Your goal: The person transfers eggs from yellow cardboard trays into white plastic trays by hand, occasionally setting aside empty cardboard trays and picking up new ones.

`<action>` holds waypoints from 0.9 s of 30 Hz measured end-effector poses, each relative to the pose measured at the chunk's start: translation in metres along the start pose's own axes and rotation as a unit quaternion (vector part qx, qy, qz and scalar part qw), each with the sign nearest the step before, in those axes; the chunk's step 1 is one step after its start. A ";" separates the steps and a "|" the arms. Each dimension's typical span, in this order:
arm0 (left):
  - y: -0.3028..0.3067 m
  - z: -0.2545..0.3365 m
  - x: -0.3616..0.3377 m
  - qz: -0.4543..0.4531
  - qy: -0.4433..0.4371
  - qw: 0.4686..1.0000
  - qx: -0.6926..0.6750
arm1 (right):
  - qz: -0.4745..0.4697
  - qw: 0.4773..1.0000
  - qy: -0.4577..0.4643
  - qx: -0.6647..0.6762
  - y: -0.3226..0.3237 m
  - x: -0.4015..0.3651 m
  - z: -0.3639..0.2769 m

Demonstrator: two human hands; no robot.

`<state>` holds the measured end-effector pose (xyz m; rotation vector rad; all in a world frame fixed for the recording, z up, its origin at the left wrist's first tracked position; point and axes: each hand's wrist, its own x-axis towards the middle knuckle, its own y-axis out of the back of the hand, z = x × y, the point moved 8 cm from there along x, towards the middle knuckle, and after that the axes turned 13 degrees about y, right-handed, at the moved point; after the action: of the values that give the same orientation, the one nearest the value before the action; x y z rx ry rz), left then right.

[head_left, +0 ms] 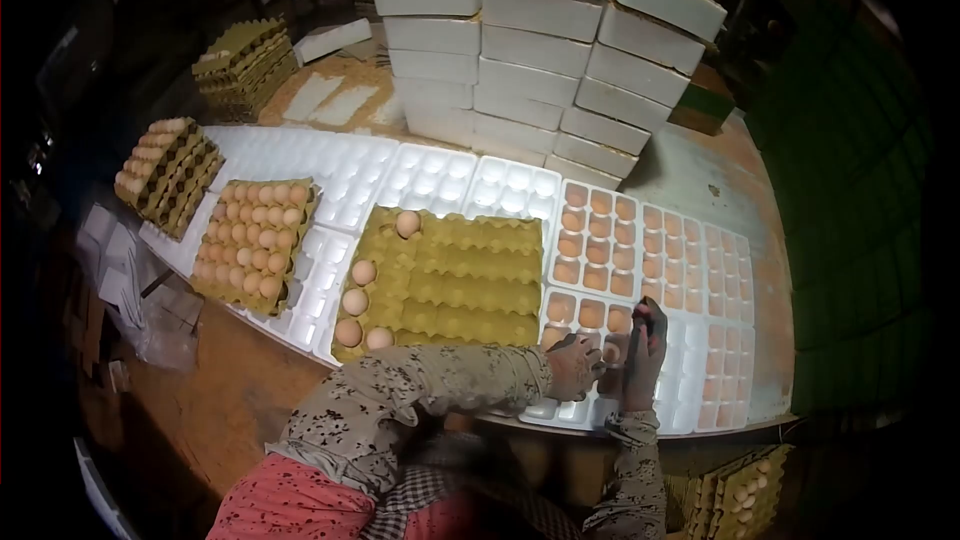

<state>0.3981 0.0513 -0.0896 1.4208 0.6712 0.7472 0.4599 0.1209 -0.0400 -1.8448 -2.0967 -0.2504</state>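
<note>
My left hand (577, 368) reaches across the near white plastic egg tray (552, 414), fingers curled down among its cups beside an egg (611, 351). Close on its right, my right hand (645, 352) is raised over the same tray with bent fingers. At its fingertips is something dark with a reddish patch, and I cannot tell what it is. Eggs (592, 315) fill the tray's far row. Left of my hands lies a yellowish pulp egg tray (460, 285), mostly bare, with several eggs (355, 301) along its left side and one egg (408, 224) at its far corner.
Filled white trays (672, 258) line the right. Bare white trays (300, 165) run along the back. A full pulp tray (255, 240) and stacked egg trays (168, 175) stand left. White foam boxes (535, 45) tower behind. More pulp trays (735, 495) with eggs sit below the near edge.
</note>
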 end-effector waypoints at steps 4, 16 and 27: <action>0.076 -0.030 -0.063 -0.202 0.107 0.955 -0.190 | -0.366 0.907 0.143 -0.152 -0.181 0.032 -0.041; 0.131 -0.153 -0.329 0.075 0.366 0.711 -0.595 | -0.532 0.719 0.252 -0.370 -0.376 0.021 0.019; 0.132 -0.246 -0.349 0.270 0.426 0.642 -0.578 | -0.050 0.706 -0.254 0.659 -0.149 -0.013 0.002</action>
<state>-0.0165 -0.0740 0.0202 -0.0762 0.2486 1.9346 0.3136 0.0884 -0.0332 -0.8608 -1.6897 1.4983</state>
